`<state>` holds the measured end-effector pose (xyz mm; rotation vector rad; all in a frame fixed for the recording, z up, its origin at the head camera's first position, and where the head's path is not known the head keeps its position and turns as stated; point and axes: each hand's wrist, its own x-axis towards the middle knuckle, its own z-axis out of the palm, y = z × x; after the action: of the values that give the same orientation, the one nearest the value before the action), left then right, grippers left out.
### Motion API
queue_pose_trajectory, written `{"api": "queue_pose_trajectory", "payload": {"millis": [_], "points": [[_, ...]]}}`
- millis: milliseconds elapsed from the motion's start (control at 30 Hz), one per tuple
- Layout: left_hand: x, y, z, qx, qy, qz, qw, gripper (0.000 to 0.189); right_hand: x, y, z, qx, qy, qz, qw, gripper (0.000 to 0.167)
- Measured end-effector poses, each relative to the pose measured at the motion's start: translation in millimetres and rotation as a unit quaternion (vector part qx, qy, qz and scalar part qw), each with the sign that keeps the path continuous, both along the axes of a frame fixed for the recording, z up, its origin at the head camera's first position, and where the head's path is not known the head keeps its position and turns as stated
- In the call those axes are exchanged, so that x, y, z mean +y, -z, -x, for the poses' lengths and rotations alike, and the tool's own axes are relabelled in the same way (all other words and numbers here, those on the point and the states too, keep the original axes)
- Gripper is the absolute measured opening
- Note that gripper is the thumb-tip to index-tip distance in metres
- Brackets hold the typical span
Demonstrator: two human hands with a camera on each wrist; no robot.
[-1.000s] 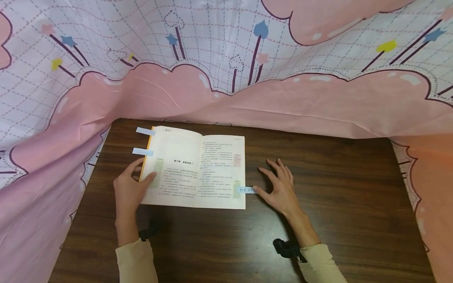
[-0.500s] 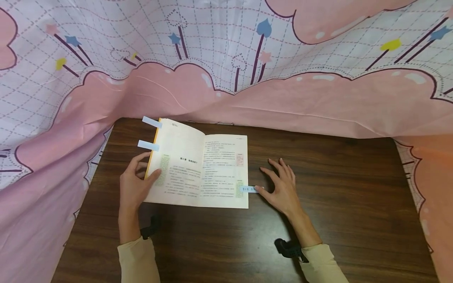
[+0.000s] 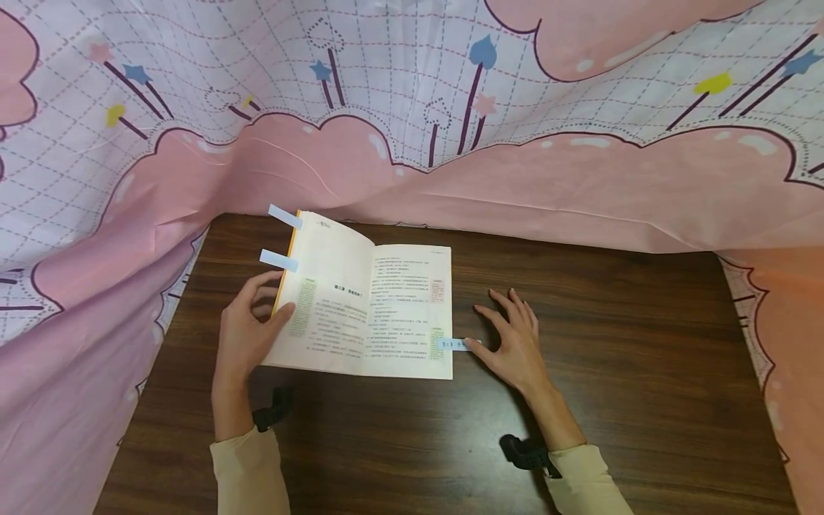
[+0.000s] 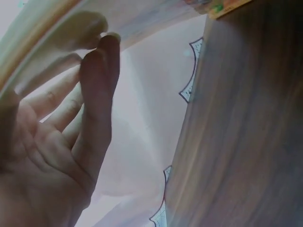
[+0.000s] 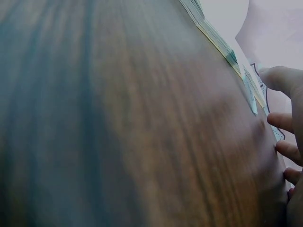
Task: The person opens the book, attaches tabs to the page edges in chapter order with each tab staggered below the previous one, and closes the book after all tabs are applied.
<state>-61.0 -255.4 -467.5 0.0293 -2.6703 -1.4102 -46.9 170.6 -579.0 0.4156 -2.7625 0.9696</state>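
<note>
An open book (image 3: 405,307) lies on the table, its left half raised and tilted toward the spine. My left hand (image 3: 247,322) grips that half's outer edge, thumb on the printed page and fingers behind the cover. From below, the left wrist view has this hand (image 4: 57,142) against the curved book (image 4: 42,28). Two blank pale-blue tabs (image 3: 279,260) stick out from the left edge. A written blue tab (image 3: 453,344) juts from the right page's edge. Right there is the thumb of my right hand (image 3: 515,350), its other fingers spread over the table.
The brown wooden table (image 3: 631,372) extends right of the book and toward me. A pink and white patterned cloth (image 3: 515,193) hangs along the back and both sides. Each wrist wears a black camera mount, such as the right mount (image 3: 524,452).
The left half of the book has risen and tilted further toward the spine, with my left hand moving up and slightly right. My right hand stays by the written tab.
</note>
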Motion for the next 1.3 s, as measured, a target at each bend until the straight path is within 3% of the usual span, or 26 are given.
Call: {"api": "queue_pose_trajectory", "payload": {"millis": [367, 667, 867, 1167, 1300], "points": [[16.9, -13.0, 6.3, -0.026, 0.091, -0.005, 0.9955, 0.062, 0.1, -1.4, 0.8, 0.002, 0.001, -0.002, 1.0000, 0.061], [33.2, -15.3, 7.5, -0.051, 0.129, -0.026, 0.9900, 0.069, 0.4, -0.3, 0.4, 0.003, 0.001, -0.003, 1.0000, 0.061], [40.1, -17.5, 7.3, -0.073, 0.172, -0.078, 0.9793, 0.078, -0.4, -0.7, 0.3, 0.005, -0.001, -0.002, 1.0000, 0.060], [51.6, -16.3, 10.6, -0.048, 0.217, -0.111, 0.9687, 0.083, -0.7, 0.9, 0.8, 0.014, -0.002, 0.001, 0.9999, 0.059], [60.1, -16.0, 11.9, -0.064, 0.247, -0.139, 0.9567, 0.080, -0.7, 2.1, 1.0, 0.019, -0.001, 0.001, 0.9998, 0.059]]}}
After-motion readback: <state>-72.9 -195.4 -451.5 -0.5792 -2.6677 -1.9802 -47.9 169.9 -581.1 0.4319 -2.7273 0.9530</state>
